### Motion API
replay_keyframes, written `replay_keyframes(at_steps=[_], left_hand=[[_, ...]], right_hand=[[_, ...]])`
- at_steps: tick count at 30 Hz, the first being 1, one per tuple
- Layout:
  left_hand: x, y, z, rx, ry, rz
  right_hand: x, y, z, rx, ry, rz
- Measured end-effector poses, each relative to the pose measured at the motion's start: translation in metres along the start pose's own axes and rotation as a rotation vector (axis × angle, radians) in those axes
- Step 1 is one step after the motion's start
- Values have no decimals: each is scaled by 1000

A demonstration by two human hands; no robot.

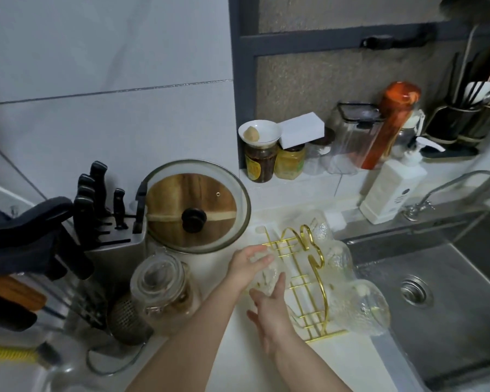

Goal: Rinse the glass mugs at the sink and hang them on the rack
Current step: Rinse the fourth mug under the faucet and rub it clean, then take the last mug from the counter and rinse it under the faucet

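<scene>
- The left hand (246,265) grasped a clear textured glass mug (266,275) at the left side of the gold wire rack (303,278).
- The right hand (269,315), fingers straight, touched that mug's near side.
- Other glass mugs (359,306) hung on the rack's right side, beside the steel sink (450,292).

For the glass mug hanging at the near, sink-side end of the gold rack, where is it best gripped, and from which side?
Probably round its rounded textured body, from the sink side. The glass mug hangs on the gold rack with its body bulging toward the sink, free of wires there. Its handle is not clearly visible. Both hands, left hand and right hand, are busy with another mug.
</scene>
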State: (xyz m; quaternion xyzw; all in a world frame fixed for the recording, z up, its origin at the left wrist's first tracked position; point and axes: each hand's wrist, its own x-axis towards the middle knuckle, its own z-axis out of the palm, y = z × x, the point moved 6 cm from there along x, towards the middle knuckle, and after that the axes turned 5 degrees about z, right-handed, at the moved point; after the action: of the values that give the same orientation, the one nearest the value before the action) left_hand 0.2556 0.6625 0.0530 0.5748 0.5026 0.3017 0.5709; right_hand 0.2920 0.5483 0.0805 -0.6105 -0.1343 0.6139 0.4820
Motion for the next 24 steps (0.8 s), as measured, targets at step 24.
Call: replay_keyframes(at_steps=[24], left_hand=[[-133,-51,-84,-109,245,-53]], right_hand=[[-23,77,17,-425,-124,51]])
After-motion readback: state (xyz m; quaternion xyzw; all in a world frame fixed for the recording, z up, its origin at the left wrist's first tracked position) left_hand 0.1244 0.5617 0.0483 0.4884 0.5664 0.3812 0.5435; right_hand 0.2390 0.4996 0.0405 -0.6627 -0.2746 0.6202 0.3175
